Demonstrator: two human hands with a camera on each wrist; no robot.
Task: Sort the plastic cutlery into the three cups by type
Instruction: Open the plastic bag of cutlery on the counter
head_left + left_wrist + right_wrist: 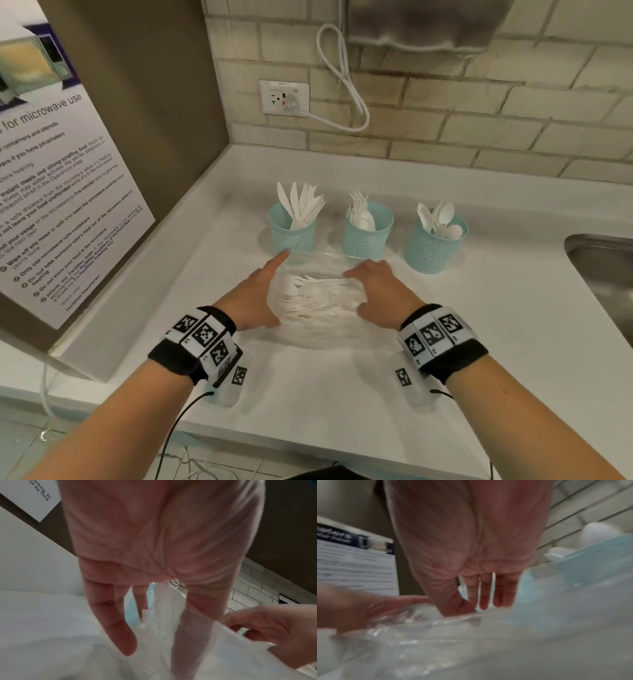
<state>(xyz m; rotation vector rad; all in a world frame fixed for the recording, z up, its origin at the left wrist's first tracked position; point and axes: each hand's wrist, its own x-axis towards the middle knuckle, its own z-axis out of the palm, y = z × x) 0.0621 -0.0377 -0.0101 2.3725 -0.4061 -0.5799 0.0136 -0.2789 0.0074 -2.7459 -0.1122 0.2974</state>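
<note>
Three teal mesh cups stand in a row on the white counter: the left cup [293,236] holds knives, the middle cup [368,238] forks, the right cup [433,251] spoons. In front of them lies a clear plastic bag [318,329] with a heap of white cutlery [315,296] inside. My left hand [255,291] lies against the bag's left side with straight fingers, the index pointing at the knife cup; in the left wrist view one finger [197,615] shows through the plastic. My right hand [380,287] curls over the bag's right edge and grips the plastic [171,635].
A steel sink [603,274] is sunk into the counter at the right. A notice board [51,171] leans along the left wall. On the tiled back wall are an outlet [284,97] and a looped white cord [342,78].
</note>
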